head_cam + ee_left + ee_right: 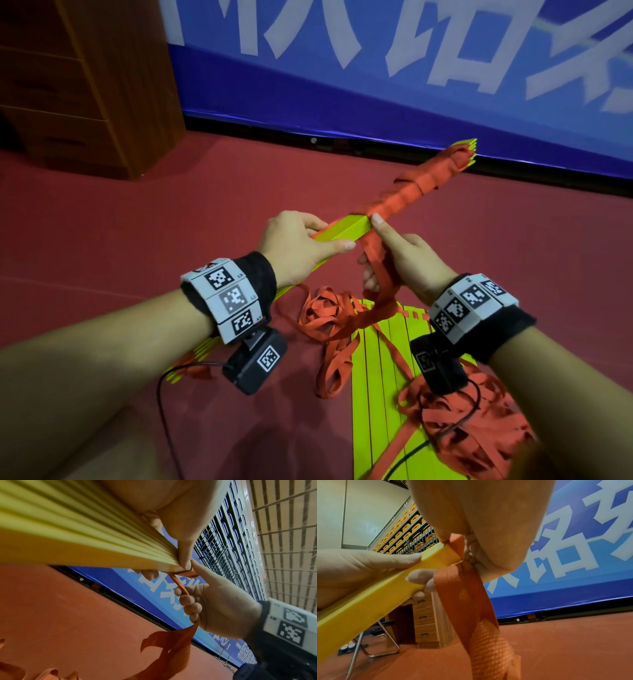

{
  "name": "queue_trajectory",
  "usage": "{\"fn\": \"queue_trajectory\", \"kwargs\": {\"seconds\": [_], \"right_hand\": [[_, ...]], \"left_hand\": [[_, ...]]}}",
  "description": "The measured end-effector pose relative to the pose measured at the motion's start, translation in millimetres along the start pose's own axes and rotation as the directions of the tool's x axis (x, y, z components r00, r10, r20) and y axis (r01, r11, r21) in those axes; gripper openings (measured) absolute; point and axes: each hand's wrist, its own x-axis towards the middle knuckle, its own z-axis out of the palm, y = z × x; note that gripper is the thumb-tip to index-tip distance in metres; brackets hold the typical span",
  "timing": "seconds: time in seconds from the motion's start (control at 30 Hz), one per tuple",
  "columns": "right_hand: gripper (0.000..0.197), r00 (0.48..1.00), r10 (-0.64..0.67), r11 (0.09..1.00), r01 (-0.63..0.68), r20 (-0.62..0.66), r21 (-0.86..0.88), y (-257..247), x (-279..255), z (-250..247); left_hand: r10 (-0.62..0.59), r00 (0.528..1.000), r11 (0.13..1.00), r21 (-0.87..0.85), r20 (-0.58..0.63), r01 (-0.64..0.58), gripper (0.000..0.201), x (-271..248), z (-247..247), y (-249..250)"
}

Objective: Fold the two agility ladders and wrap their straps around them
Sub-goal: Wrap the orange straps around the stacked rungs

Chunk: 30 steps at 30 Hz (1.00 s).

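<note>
A folded bundle of yellow-green ladder rungs (pixel 349 228) is held up above the floor, slanting away to the upper right. Its far half is wound in orange strap (pixel 407 193). My left hand (pixel 298 245) grips the bare near part of the bundle (pixel 85 536). My right hand (pixel 394 260) holds the loose orange strap (pixel 467 588) in its curled fingers, thumb pressed on the last turn at the bundle. A second ladder (pixel 380 373) lies flat on the floor below, its orange straps (pixel 472 421) in loose tangles.
Red floor (pixel 137 222) all around. A blue padded barrier with white lettering (pixel 376 68) runs along the far side. A wooden drawer cabinet (pixel 68 85) stands at the far left, with a metal-framed chair (pixel 373 642) beside it. Camera cables trail from both wrists.
</note>
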Motion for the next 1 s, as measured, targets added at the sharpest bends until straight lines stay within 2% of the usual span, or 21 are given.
{"fn": "queue_trajectory", "kwargs": {"seconds": [0.2,0.4,0.57,0.7,0.87,1.0], "right_hand": [[0.077,0.999,0.044,0.998,-0.045,-0.007,-0.040,-7.1,-3.1,3.5],[0.069,0.991,-0.096,0.991,0.087,-0.093,-0.099,-10.3,-3.6,11.8],[0.064,0.969,-0.168,0.980,0.144,-0.182,-0.137,-7.0,0.9,16.2],[0.062,0.955,-0.180,0.975,0.142,-0.236,-0.169,-3.2,6.2,14.7],[0.055,0.957,-0.187,0.979,0.163,-0.222,-0.124,1.3,9.1,16.0],[0.053,0.948,-0.207,0.978,0.192,-0.243,-0.082,2.3,10.0,15.3]], "left_hand": [[0.037,0.991,0.997,0.065,-0.132,-0.029,0.038,3.4,1.6,-2.2],[0.077,0.988,0.965,0.257,-0.131,-0.042,0.043,2.5,2.4,-5.7],[0.154,0.977,0.932,0.350,-0.144,-0.096,0.044,-3.5,0.2,2.4],[0.187,0.976,0.919,0.371,-0.111,-0.134,0.046,-8.8,4.0,2.9],[0.193,0.980,0.910,0.383,-0.052,-0.159,0.056,-10.7,7.6,0.8],[0.179,0.984,0.948,0.266,0.004,-0.173,0.062,-9.5,9.2,-2.3]]}}
